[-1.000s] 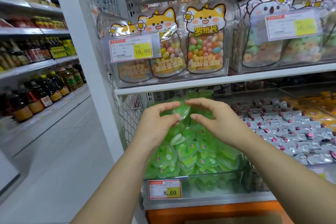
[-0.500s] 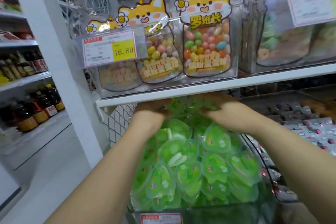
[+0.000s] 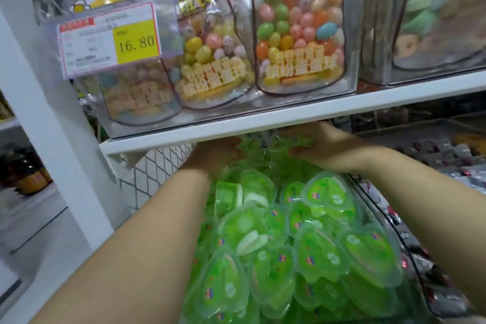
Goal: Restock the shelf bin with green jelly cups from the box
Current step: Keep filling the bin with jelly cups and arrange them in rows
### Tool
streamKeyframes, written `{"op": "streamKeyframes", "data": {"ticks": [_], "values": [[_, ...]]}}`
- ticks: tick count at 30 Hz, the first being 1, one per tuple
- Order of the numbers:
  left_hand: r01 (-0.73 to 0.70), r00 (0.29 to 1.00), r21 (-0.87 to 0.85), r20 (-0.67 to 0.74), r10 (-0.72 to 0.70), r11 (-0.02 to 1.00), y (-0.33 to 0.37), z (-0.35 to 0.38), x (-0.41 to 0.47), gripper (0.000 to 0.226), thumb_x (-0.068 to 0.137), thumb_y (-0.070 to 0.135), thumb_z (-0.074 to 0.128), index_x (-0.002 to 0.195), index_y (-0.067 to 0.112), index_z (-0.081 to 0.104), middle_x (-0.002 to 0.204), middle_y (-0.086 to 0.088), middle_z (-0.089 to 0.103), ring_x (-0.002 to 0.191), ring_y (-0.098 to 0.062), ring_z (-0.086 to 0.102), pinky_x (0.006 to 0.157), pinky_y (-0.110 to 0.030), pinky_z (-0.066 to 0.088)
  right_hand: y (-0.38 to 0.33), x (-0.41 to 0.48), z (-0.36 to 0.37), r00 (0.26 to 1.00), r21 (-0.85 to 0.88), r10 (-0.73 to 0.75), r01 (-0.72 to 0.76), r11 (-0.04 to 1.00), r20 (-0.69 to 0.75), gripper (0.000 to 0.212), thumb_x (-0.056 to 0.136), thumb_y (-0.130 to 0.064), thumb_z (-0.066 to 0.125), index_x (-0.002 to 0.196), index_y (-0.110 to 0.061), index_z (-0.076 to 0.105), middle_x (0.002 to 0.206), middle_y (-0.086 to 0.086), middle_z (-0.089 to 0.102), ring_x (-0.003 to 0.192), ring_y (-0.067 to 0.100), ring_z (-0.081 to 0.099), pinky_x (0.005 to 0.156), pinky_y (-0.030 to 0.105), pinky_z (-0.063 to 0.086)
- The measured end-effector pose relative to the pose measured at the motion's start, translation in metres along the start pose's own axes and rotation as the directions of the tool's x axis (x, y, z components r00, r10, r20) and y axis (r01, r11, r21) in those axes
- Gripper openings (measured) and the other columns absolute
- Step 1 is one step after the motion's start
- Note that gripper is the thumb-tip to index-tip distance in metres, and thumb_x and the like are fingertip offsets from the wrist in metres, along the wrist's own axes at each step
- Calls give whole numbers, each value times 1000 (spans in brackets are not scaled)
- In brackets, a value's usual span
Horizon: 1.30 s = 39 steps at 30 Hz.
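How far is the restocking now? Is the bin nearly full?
Done: the bin is heaped high with green cups. In hand: the left hand and right hand reach into the back of the heap under the shelf; their grip is blurred. Left: little room shows; the box is out of view, so its stock is unknown.

Jelly cups (image 3: 323,258) fill the bin (image 3: 402,244) under the shelf (image 3: 263,120); candy bags (image 3: 299,34) stand on it (price tag (image 3: 110,37) in front); left hand (image 3: 215,155) and right hand (image 3: 331,150) lie far back.
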State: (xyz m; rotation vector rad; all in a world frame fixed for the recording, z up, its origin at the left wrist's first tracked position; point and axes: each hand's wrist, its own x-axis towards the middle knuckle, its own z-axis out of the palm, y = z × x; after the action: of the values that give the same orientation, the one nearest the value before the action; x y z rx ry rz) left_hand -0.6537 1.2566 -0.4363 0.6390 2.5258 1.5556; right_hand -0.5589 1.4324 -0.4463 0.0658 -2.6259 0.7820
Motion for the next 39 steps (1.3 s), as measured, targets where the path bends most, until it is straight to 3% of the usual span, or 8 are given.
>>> {"op": "streamKeyframes", "data": {"ticks": [5, 8, 15, 22, 29, 32, 36, 39], "values": [[15, 1000, -54, 17, -14, 998, -5, 8, 12, 36, 78, 1, 71, 114, 6, 65, 81, -4, 62, 74, -12, 54, 67, -15, 44, 2, 1, 5, 996, -74, 43, -38, 997, 75, 35, 92, -13, 54, 127, -18, 57, 142, 3, 43, 130, 17, 39, 88, 5, 23], [32, 999, -116, 36, -28, 993, -6, 11, 14, 34, 77, -2, 72, 107, 11, 63, 69, 0, 57, 61, -8, 50, 48, -8, 41, 5, 2, 5, 991, -67, 78, -72, 995, 107, 37, 93, -12, 51, 130, -17, 54, 151, 3, 29, 137, 16, 29, 96, 7, 18], [61, 994, -120, 103, -49, 991, -10, 11, 17, 32, 75, 5, 75, 104, 12, 63, 100, -9, 70, 90, -15, 66, 82, -21, 51, 4, 0, 4, 990, -32, 95, -92, 995, 107, 38, 92, -7, 49, 129, -18, 55, 150, -3, 31, 136, 15, 31, 85, 4, 20], [67, 989, -237, 143, -33, 969, -6, 11, 12, 31, 81, -4, 67, 109, 0, 57, 98, -17, 66, 59, -9, 68, 62, -13, 55, 2, -1, 4, 990, 18, 115, -117, 993, 82, 38, 93, -5, 46, 127, -18, 57, 146, -3, 37, 129, 15, 39, 85, 10, 28], [22, 997, -223, 83, -3, 975, 4, 6, -2, 13, 86, -7, 59, 83, 5, 57, 91, -11, 56, 73, -17, 57, 51, -12, 52, -2, -11, -3, 990, 140, 138, -139, 980, 17, 36, 91, -2, 46, 120, -18, 62, 137, -2, 49, 122, 14, 47, 97, 22, 37], [8, 1000, -61, 7, -8, 998, 9, 0, -12, 14, 89, 2, 58, 81, 13, 61, 102, -13, 61, 85, -19, 58, 63, -16, 52, -10, -28, -9, 990, 155, 142, -138, 978, -18, 28, 91, -2, 49, 113, -10, 65, 123, 4, 60, 111, 18, 56, 95, 27, 41], [-58, 994, 370, -69, 90, 927, 15, -12, -42, 35, 95, 29, 49, 117, 4, 62, 123, -14, 61, 112, -27, 57, 84, -25, 43, -25, -61, -13, 993, 139, 113, -107, 984, -30, 17, 91, -12, 55, 99, -22, 67, 100, -9, 64, 97, 7, 57, 83, 14, 42], [-162, 983, 400, -18, 184, 902, 15, -16, -69, 48, 77, 37, 41, 105, 10, 69, 115, -13, 65, 109, -27, 59, 88, -25, 45, -31, -81, -13, 985, 125, 175, -171, 977, -15, 26, 89, -31, 59, 112, -19, 66, 114, -8, 65, 107, 7, 57, 97, 26, 44]]}}
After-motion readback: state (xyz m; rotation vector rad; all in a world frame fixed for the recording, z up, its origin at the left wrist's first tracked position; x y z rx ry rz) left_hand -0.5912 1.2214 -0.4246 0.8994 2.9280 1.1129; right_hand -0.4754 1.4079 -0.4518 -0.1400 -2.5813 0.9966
